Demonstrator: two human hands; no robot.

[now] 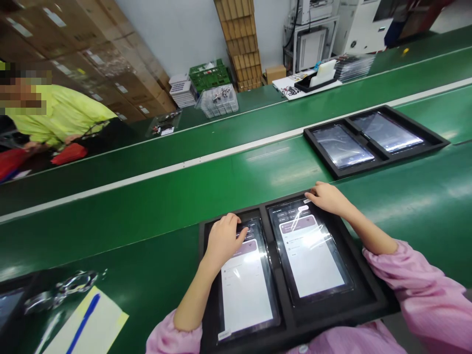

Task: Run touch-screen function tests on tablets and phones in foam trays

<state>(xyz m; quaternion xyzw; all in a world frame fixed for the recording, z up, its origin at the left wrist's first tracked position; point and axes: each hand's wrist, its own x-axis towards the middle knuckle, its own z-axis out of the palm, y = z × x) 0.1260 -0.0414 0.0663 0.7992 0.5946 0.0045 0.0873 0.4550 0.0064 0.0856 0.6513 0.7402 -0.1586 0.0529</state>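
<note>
A black tray with two compartments lies in front of me. It holds a left tablet and a right tablet, both with lit screens of white and mauve panels. My left hand rests over the top of the left tablet, fingers bent near the tray's far edge and thumb apart above the screen. At the far right corner of the tray, my right hand has its fingers bent around the rim, thumb close to the right tablet's top corner. The undersides of the fingers are hidden.
A second black tray with two dark tablets lies on the green conveyor. At lower left are a yellow notepad, a blue pen and clear plastic pieces. Across the line sits a person in a yellow top.
</note>
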